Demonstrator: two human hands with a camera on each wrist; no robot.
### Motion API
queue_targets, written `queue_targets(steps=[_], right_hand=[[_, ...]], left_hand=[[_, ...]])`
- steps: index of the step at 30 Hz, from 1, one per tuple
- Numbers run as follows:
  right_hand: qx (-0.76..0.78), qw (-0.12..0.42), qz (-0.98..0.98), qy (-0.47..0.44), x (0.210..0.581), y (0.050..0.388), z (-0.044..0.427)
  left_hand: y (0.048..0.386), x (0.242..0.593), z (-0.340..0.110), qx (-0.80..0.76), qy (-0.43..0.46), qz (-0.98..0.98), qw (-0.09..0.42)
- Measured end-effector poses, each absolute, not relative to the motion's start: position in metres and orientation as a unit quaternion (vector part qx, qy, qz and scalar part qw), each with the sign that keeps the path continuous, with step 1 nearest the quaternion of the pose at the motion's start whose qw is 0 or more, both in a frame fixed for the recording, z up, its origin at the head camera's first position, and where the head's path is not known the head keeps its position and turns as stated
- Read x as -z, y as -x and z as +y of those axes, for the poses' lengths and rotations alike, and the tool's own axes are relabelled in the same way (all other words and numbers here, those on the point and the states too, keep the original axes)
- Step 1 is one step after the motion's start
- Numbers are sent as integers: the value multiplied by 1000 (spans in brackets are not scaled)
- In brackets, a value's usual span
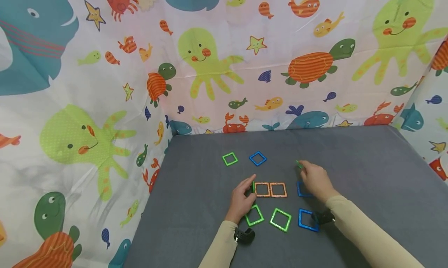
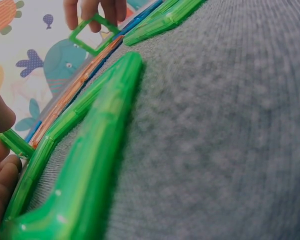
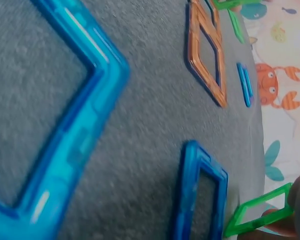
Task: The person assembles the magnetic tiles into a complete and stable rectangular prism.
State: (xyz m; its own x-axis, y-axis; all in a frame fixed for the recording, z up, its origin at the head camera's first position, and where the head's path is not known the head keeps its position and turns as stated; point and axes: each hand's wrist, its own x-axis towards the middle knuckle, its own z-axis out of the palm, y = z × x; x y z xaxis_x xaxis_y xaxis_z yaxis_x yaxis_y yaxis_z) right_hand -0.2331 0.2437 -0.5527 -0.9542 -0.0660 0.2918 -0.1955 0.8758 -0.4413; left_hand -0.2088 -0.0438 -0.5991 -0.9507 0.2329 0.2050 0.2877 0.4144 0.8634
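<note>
My left hand (image 1: 241,200) pinches a green square magnetic tile (image 1: 253,187) between thumb and fingers. That tile stands on edge against the left side of two orange square tiles (image 1: 262,183), which lie flat side by side. In the left wrist view, the thumb and fingertips meet at the green tile's edge. Further right, my right hand (image 1: 317,181) holds another green square tile (image 3: 265,219) by one side, raised above the table. Beneath this hand lies a blue square tile (image 1: 298,189), partly hidden by it.
Near my left wrist lies a green tile (image 1: 256,222), with another green tile (image 1: 288,223) to its right. A blue tile (image 1: 300,218) lies by my right wrist. Farther back are a green tile (image 1: 232,163) and a blue tile (image 1: 253,162). Patterned cloth (image 1: 217,116) surrounds the grey table (image 1: 196,174).
</note>
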Motion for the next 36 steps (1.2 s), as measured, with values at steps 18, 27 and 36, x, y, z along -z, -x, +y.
queue_targets(steps=[18,27,36], right_hand=[[-227,131,-962,-72,548,239,245],[-232,149,-952,-132,547,242,219],[-236,162,-942,-177,548,246,192]], left_hand=[[209,602,-45,523,157,-837,28],[208,601,-45,517,157,-841,30],[209,600,-45,519,154,-840,31]])
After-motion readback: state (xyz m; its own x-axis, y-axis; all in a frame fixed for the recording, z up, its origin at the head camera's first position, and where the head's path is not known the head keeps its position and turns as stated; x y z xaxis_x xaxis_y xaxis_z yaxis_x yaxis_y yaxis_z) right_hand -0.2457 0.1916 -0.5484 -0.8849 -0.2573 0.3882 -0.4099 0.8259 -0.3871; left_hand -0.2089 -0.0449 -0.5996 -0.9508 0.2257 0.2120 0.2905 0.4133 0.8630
